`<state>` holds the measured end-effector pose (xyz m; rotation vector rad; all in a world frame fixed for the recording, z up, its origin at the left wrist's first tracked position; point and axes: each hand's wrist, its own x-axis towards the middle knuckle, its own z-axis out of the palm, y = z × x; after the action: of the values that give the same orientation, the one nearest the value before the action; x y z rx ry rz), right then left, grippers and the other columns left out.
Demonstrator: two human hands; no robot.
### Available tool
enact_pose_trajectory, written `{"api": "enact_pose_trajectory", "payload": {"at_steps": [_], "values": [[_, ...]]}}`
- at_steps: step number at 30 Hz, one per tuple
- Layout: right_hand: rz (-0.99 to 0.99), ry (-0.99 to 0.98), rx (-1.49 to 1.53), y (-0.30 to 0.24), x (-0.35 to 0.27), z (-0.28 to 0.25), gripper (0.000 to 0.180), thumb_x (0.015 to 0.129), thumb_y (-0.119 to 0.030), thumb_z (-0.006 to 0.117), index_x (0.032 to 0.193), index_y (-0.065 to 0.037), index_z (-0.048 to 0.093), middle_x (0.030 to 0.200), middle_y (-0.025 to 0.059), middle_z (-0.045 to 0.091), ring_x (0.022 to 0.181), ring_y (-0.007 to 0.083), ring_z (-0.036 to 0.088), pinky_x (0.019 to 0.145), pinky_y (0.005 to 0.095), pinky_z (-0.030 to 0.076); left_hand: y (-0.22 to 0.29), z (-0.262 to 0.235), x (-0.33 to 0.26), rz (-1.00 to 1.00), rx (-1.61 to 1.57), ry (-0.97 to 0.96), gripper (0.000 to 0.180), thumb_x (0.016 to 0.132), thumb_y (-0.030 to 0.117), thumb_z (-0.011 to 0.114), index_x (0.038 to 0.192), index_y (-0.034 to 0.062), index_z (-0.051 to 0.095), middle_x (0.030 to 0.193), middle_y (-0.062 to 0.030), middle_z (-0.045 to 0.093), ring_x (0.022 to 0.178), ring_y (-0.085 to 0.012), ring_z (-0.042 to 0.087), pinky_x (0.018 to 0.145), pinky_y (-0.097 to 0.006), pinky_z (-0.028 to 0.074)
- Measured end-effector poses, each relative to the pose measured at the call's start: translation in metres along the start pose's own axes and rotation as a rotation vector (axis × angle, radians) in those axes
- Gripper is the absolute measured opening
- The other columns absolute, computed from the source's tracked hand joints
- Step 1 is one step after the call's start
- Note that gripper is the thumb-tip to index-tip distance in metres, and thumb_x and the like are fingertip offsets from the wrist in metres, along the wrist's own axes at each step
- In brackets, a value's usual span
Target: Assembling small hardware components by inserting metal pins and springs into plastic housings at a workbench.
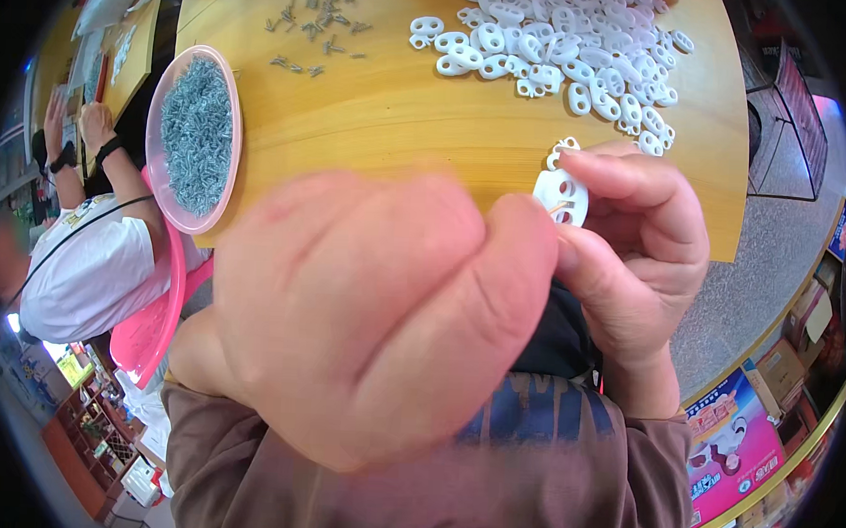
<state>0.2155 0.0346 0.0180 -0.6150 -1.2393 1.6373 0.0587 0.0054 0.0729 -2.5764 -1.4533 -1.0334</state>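
Your right hand (631,245) has its grip closed on a small white plastic piece (560,194), pinched at the rim between thumb and fingers, just above the near edge of the bench (401,121). Your left hand (364,309) is curled tight and very close to the camera, its fingertips meeting the same piece — whether it grips anything of its own, I cannot tell.

The piece will likely feel light and stiff, a smooth moulded plastic that could slip — so take it by the outer edge, as you do now, and keep the holes free.

It looks flat and rounded, white, with two oval openings side by side; something thin and pale shows at its lower edge. A heap of like white pieces (565,44) lies further back, and a pink bowl of small metal parts (194,136) sits at the left.
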Motion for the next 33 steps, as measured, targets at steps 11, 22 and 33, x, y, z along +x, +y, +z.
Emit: {"api": "enact_pose_trajectory", "payload": {"at_steps": [11, 22, 33], "values": [[-0.098, -0.008, -0.178, 0.005, 0.004, 0.003, 0.031, 0.067, 0.004, 0.06, 0.096, 0.005, 0.05, 0.092, 0.0109, 0.05, 0.081, 0.0139, 0.048, 0.073, 0.0232, 0.038, -0.007, 0.003, -0.003, 0.022, 0.008, -0.007, 0.027, 0.052, -0.008, 0.057, 0.078, -0.0012, 0.06, 0.053, -0.0043, 0.048, 0.041, -0.0137, 0.041, 0.036, -0.024, 0.03], [-0.069, -0.072, -0.114, 0.011, 0.01, 0.004, 0.034, 0.063, 0.003, 0.064, 0.095, 0.004, 0.051, 0.09, 0.0114, 0.052, 0.083, 0.0151, 0.049, 0.074, 0.0245, 0.038, -0.031, -0.01, 0.015, -0.224, -0.343, -0.248, 0.015, 0.056, -0.006, 0.059, 0.069, 0.0016, 0.058, 0.05, -0.003, 0.045, 0.043, -0.0127, 0.041, 0.04, -0.022, 0.029], [-0.095, -0.047, -0.134, 0.009, 0.008, 0.003, 0.034, 0.065, 0.0, 0.065, 0.095, 0.005, 0.05, 0.091, 0.0118, 0.051, 0.082, 0.015, 0.048, 0.073, 0.024, 0.038, -0.019, -0.005, 0.002, -0.212, -0.214, -0.087, 0.015, 0.058, -0.008, 0.058, 0.071, -0.0001, 0.058, 0.052, -0.0043, 0.047, 0.043, -0.0126, 0.042, 0.04, -0.022, 0.031]]}}
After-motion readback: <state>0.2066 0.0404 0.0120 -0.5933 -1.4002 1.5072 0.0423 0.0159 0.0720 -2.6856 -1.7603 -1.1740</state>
